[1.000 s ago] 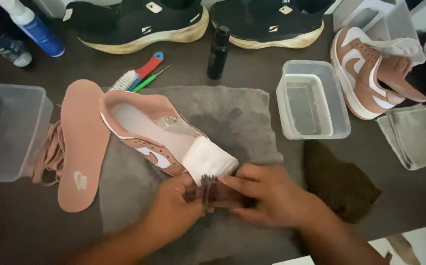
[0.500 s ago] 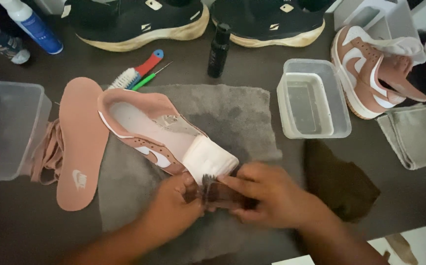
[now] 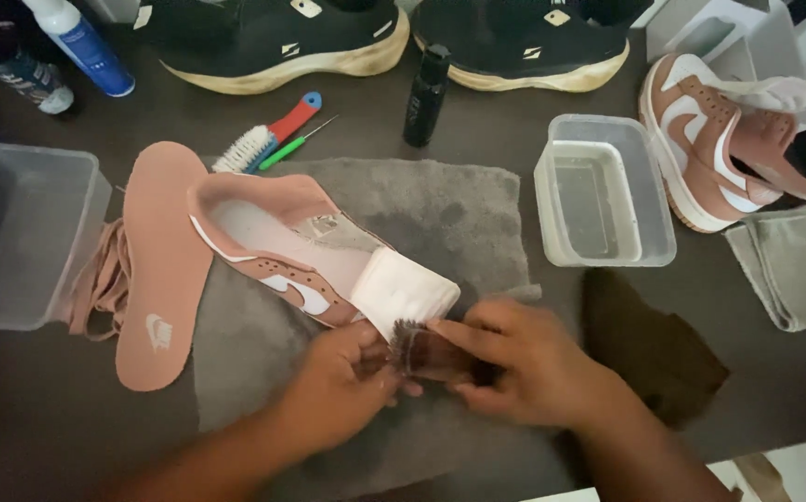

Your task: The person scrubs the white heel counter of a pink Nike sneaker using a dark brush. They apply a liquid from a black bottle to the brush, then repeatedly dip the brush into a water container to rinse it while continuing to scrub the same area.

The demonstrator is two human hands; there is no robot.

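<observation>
A dark bristle brush [image 3: 426, 351] is gripped by the right hand [image 3: 524, 367] and pinched at its bristle end by the left hand [image 3: 338, 381], at the toe of the pink sneaker [image 3: 310, 256] on the grey towel [image 3: 458, 218]. Laces and insole [image 3: 157, 265] are already removed. A water tub [image 3: 607, 191] stands near; nothing obstructs.

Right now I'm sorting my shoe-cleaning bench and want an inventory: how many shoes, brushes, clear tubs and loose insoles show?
Pink-and-white shoes: 2, one on the grey towel, one at the right
Black shoes: 2
Brushes: 2, one in the hands, one red-handled
Clear tubs: 2
Insoles: 1
Total: 9
</observation>
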